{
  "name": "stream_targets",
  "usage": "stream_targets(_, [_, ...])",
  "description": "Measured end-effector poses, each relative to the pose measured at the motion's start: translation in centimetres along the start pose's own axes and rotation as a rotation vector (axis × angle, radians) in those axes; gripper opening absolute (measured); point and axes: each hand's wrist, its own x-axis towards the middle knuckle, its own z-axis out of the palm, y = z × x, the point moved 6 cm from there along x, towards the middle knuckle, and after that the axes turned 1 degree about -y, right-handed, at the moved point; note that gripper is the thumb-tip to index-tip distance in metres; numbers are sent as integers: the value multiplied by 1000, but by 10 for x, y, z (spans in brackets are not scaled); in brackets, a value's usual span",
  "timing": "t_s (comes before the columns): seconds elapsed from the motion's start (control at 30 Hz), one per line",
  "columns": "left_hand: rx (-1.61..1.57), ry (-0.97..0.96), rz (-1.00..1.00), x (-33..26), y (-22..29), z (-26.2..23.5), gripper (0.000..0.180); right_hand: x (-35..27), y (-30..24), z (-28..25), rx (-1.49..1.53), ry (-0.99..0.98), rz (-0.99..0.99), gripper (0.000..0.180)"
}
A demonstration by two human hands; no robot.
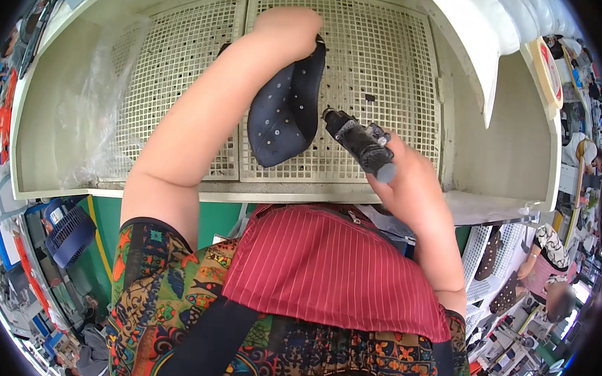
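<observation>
My left hand (290, 30) reaches to the far side of a pale tray and is closed round the top end of a dark shoe upper (278, 118). The upper hangs from the fist toward me, its dark surface dotted with small round metal studs; the fingers gripping it are partly hidden behind the back of the hand. In my right hand (415, 184) is a black spray gun (362, 143), held closed in the fist. Its nozzle points up and left toward the upper's right edge, with a small gap between them.
Beneath both hands lies a plastic grid (384, 62) inside a high-walled cream booth (495, 169). Clear plastic film (91, 120) covers the left wall. A white duct (525, 22) hangs at upper right. Behind me are a blue fan (70, 236) and a person (551, 272) with studded pieces.
</observation>
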Motion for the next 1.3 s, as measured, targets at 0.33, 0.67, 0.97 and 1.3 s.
stream_targets(0.33, [-209,206,-152,-104,-17,-3,16,7,18,9,181,62,43,41])
stream_targets(0.67, [-285,334,-204,-125,-23,10,17,-4,16,1,99,-58,102,35])
stream_targets(0.97, [-314,305,-257,-128,-25,12,19,-30,-2,-4,49,-171,-7,36])
stream_targets(1.3, [-274,258,-312,-131,-35,14,22,-17,40,3,307,-63,1,39])
